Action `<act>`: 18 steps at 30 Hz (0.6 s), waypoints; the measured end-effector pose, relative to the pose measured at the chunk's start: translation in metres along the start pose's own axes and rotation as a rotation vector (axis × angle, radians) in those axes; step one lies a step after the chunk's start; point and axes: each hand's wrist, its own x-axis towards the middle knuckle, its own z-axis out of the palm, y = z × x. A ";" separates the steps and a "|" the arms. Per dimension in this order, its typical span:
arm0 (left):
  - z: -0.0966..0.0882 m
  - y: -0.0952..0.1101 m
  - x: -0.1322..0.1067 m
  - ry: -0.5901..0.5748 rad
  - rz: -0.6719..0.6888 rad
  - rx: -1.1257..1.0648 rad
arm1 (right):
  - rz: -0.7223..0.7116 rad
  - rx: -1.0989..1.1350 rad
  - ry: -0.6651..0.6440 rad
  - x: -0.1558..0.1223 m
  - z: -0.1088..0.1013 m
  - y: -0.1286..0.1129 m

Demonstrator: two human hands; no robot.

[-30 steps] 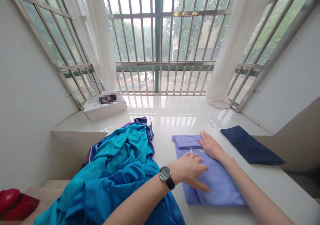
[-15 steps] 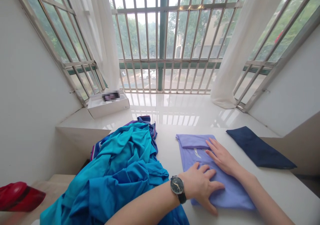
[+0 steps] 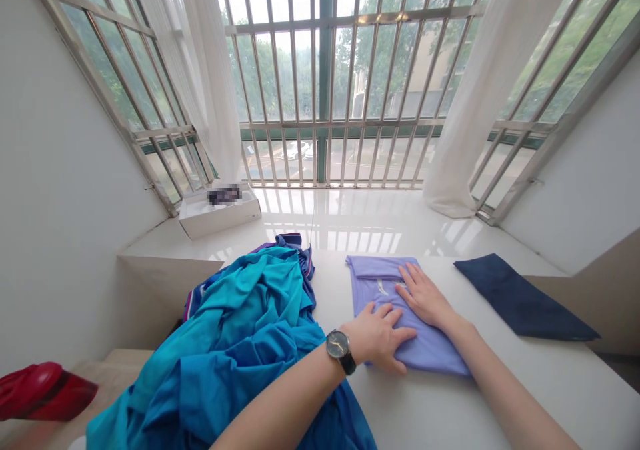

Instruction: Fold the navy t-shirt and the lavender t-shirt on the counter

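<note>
A folded lavender shirt [image 3: 425, 343] lies flat on the white ledge, its far edge turned over in a band and part of a white print showing. My left hand [image 3: 377, 337], with a black-strapped watch on the wrist, rests spread on the shirt's near left part. Higher up and to the right, my right hand [image 3: 425, 293] lies flat on the cloth with fingers apart, covering some of the print. Left of the shirt is a loose heap of teal and blue clothes [image 3: 240, 330]. A folded navy garment [image 3: 525, 300] lies to the right.
An open white box [image 3: 220, 220] with a blurred item in it stands at the back left of the white ledge [image 3: 350, 227]. Barred windows and white curtains [image 3: 453, 143] close off the back. A red cap-like thing [image 3: 47, 391] is at lower left.
The lavender shirt has shifted a little to the left and away from me, with both hands on it. The clothes heap and the navy garment stay in place.
</note>
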 end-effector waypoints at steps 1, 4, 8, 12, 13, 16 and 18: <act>0.000 0.000 0.000 -0.001 -0.003 0.002 | -0.004 0.000 -0.010 0.000 -0.001 0.000; -0.001 0.001 -0.001 -0.002 -0.003 0.010 | -0.027 0.027 -0.018 -0.006 -0.006 0.004; -0.002 0.003 -0.001 0.001 0.004 0.032 | -0.053 0.083 0.027 -0.023 -0.013 0.005; -0.003 0.006 -0.002 0.010 0.001 0.076 | -0.062 0.117 0.038 -0.039 -0.010 -0.002; -0.004 0.007 -0.002 0.023 0.003 0.090 | -0.058 0.119 0.035 -0.042 -0.009 -0.003; -0.007 0.009 0.000 0.064 0.029 0.131 | -0.048 0.117 0.038 -0.045 -0.006 -0.006; -0.009 0.010 0.002 0.090 0.063 0.150 | -0.050 0.115 0.045 -0.045 -0.006 -0.006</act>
